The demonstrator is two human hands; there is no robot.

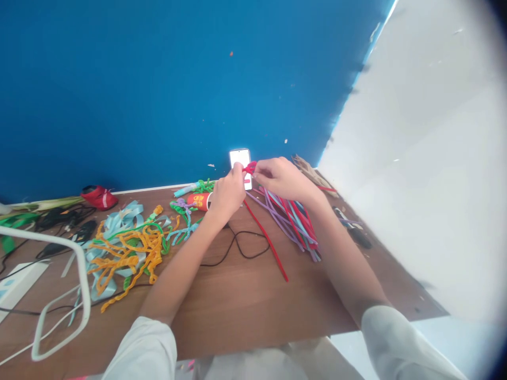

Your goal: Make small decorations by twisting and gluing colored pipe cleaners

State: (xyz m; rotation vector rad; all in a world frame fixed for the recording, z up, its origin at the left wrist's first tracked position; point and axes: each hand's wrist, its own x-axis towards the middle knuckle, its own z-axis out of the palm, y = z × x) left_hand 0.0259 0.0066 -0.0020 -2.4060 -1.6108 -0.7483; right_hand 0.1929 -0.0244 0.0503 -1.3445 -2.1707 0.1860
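Observation:
Between my two hands, in front of the phone, is a red pipe cleaner (250, 168) bent into small loops. My left hand (229, 191) pinches its left side, and a long straight red tail (266, 235) runs down from there over the table. On the right side of the loops, the fingers of my right hand (277, 175) are closed on the red pipe cleaner. Behind the hands a phone (240, 157) with a lit screen leans at the wall. A bundle of purple, red and blue pipe cleaners (295, 221) lies below my right hand.
Twisted orange pipe cleaners (138, 248) and pale blue ribbon (127, 216) lie at left. A red paper cup (199, 201) lies beside my left wrist. A black cable (237, 248) crosses the table (245, 306). A white frame (83, 274) and power strip (24, 285) stand at far left.

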